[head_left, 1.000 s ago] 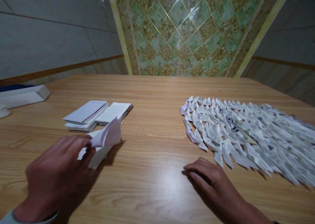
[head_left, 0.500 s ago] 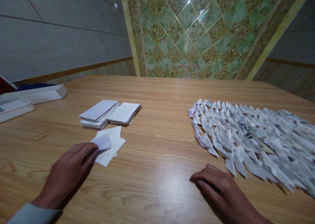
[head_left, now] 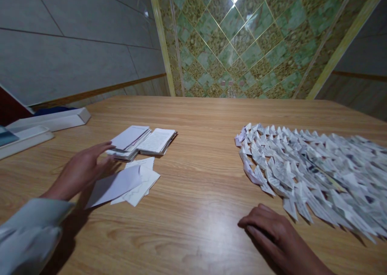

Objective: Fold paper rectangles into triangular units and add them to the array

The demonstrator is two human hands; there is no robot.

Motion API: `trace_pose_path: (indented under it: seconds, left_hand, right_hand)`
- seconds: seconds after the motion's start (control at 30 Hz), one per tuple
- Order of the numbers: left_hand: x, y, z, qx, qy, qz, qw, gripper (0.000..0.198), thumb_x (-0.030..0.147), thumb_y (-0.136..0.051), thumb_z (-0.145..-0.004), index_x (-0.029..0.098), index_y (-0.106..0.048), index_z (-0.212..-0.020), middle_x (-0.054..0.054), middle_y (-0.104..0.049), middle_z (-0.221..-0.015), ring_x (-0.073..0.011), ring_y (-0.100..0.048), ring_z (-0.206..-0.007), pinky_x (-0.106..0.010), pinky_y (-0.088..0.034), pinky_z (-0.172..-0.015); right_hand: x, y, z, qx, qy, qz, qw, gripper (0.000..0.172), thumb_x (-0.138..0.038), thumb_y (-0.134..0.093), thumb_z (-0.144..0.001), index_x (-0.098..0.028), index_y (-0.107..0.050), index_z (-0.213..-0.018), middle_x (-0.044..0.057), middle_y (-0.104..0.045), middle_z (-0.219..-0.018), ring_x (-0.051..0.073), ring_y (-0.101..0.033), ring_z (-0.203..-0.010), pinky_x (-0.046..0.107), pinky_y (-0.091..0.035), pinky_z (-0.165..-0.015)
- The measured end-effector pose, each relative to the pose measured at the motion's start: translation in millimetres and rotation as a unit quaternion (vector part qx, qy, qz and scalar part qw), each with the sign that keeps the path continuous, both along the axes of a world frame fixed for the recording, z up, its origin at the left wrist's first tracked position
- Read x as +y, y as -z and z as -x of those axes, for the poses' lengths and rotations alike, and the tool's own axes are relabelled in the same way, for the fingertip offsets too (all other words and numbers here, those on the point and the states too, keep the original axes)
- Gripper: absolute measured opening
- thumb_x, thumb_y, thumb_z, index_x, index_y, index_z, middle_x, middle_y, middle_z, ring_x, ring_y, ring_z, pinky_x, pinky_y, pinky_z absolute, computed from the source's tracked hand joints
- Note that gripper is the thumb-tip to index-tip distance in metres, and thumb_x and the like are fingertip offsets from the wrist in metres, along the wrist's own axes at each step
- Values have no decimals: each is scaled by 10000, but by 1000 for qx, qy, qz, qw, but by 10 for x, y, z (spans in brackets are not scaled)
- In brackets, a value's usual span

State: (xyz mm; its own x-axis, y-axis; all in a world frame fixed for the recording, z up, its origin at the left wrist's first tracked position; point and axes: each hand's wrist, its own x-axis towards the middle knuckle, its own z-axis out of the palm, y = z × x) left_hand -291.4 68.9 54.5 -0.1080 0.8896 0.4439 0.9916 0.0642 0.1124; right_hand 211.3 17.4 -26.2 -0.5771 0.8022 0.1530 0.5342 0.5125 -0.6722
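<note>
My left hand (head_left: 86, 168) reaches to the left edge of a stack of paper sheets (head_left: 129, 137), thumb and fingers apart and nothing held. Beside that stack lies a second stack of printed paper (head_left: 159, 140). Just below the hand, a plain pale sheet (head_left: 116, 185) rests on a few loose, overlapping paper sheets (head_left: 144, 186). My right hand (head_left: 273, 235) lies on the table with its fingers curled together, and nothing shows in it. Beyond it spreads a large group of folded paper pieces (head_left: 302, 166) with pointed tips, several with print on them.
The wooden table (head_left: 199, 226) runs back to a wall with green and brown diamond tiles (head_left: 232, 45). At the far left sit a long white box (head_left: 57, 119) and a shallow white tray (head_left: 33, 141). A grey wall (head_left: 84, 61) stands on the left.
My left hand has let go of the pale sheet, which now lies flat on the loose papers, and has moved up to the stack. My right hand stays curled on the table.
</note>
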Motion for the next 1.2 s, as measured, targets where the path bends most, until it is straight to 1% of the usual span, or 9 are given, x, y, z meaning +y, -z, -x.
trace_pose_path:
  seconds: [0.1,0.27,0.47,0.67,0.87,0.97,1.0,1.13,1.2]
  left_hand:
    - [339,-115,25,44,-22,80,996,493,420,-459,-946,39,-668,-1177,-168,-745,-1174,-299,-678,-1014,-342,-499,-849]
    - [642,-142,-44,79,-54,186,978,477,500,-549,-955,60,-707,-1052,-119,-762,-937,-282,-694,-883,-327,-509,-739]
    - [736,-178,-37,78,-83,251,961,332,333,-638,-981,169,-609,-1267,-97,-638,-1272,-254,-667,-1062,-464,-578,-891]
    - [802,-228,25,46,-109,245,962,340,338,-643,-976,161,-615,-1265,-90,-639,-1273,-273,-664,-1071,-462,-578,-888]
    - [721,-241,8,-8,-128,150,980,324,349,-614,-990,137,-627,-1234,-102,-657,-1241,-281,-664,-1079,-477,-564,-908]
    - [617,-278,-148,-40,-91,85,991,426,380,-441,-1029,22,-645,-1137,-140,-719,-1100,-374,-641,-1123,-532,-502,-966]
    - [578,-284,-234,-53,-68,65,994,437,383,-418,-1020,28,-642,-1139,-126,-735,-1074,-374,-640,-1126,-519,-496,-971]
    - [361,-203,-755,-130,62,14,990,390,413,-473,-938,109,-657,-1099,-98,-776,-1072,-258,-723,-955,-362,-566,-867]
    - [201,-100,-1102,-165,136,13,977,359,457,-510,-915,157,-682,-1015,-90,-792,-1051,-239,-750,-919,-329,-589,-831]
  right_hand:
    - [10,4,9,-5,3,0,1000,249,-215,-465,-1029,-248,-710,-998,49,-704,-889,210,-654,-847,324,-497,-728]
    - [7,20,3,5,-7,-8,1000,235,-205,-470,-1022,-237,-700,-993,53,-699,-877,209,-649,-841,319,-499,-723]
    - [-6,43,-22,7,-20,-4,1000,230,-203,-465,-1025,-236,-692,-1005,56,-689,-874,209,-637,-840,320,-492,-723]
    - [4,50,-16,11,-23,-15,1000,230,-202,-457,-1030,-233,-684,-1013,55,-689,-874,209,-635,-835,322,-486,-717]
    - [13,31,-1,11,-22,-21,999,230,-193,-464,-1023,-232,-690,-1002,58,-695,-870,214,-643,-831,324,-496,-708]
    - [10,20,10,8,-16,-15,1000,239,-192,-465,-1016,-233,-699,-995,61,-699,-863,219,-652,-828,329,-511,-703]
    - [7,19,14,8,-12,-12,1000,241,-194,-466,-1014,-235,-703,-997,61,-701,-861,220,-656,-827,331,-517,-701]
    - [-18,14,23,37,38,6,999,249,-209,-533,-978,-258,-674,-1177,73,-727,-992,233,-686,-919,357,-556,-793]
    - [-38,-1,21,72,74,26,994,429,-220,-599,-936,-281,-564,-1360,81,-714,-1122,236,-689,-997,373,-562,-863]
